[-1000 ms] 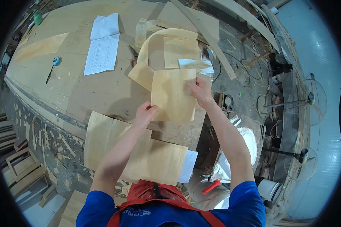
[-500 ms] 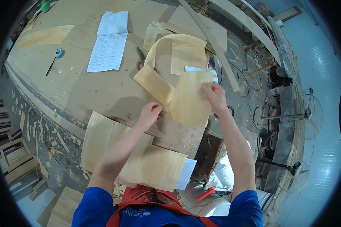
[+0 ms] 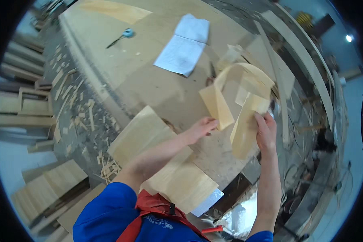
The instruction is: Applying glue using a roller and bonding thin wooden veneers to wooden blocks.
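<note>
1. The broad light-brown worktop (image 3: 149,86) is stretching out in front of me, carrying most of these things.
2. Two wide, pale, thin wooden sheets (image 3: 185,177) are lying towards my body, beside the worktop's near edge, and my left forearm is crossing over them.
3. A long, pale-yellow strip of thin, flexible wood (image 3: 210,101) is looping in an arch on the worktop, right of its middle. My left hand (image 3: 203,128) is reaching to its near end, the fingers drawn narrow and pinching the edge.
4. A pale, smooth, thin wooden sheet (image 3: 244,129) is curving and tilting just right of the strip's near end. My right hand (image 3: 266,133) is holding it by its right side, thumb on the face and fingers curling behind.
5. A creased white paper (image 3: 177,52) is lying flat beyond the loop, to its left.
6. A clear bottle (image 3: 229,57) is standing just past the arch, looking blurred.
7. A small light-blue rounded tool with a slim dark end (image 3: 128,33) is resting far left.
</note>
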The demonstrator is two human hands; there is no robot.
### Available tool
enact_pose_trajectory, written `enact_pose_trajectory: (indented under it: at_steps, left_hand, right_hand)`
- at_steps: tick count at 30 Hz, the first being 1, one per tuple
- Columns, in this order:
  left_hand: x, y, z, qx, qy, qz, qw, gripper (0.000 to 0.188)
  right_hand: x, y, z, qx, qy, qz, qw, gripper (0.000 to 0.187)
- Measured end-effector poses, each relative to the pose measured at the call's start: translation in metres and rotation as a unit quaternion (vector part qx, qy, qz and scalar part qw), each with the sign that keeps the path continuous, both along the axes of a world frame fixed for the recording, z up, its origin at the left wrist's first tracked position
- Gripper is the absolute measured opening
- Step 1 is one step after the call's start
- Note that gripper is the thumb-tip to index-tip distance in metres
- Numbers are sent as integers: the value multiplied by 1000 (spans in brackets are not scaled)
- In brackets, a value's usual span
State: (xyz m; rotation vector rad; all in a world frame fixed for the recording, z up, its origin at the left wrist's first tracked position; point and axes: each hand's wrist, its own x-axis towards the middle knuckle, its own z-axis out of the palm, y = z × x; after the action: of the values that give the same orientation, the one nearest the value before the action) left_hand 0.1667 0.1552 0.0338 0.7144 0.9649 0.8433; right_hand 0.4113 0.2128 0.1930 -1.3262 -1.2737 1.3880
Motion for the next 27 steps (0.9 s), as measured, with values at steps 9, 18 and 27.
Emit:
enact_pose_trajectory:
  at_steps: [9,18,27]
  left_hand:
    - [-3,-73,47,-50,-341,-9,939,47]
    - [10,-167,59,-71,-155,45,984,42]
    - [21,-242,61,2,-24,8,1000,41]
  right_hand:
    - [8,-62,8,-40,137,22,990,36]
    - [63,-158,-34,-98,129,-18,987,38]
    - [70,-252,-37,-80,153,-29,985,34]
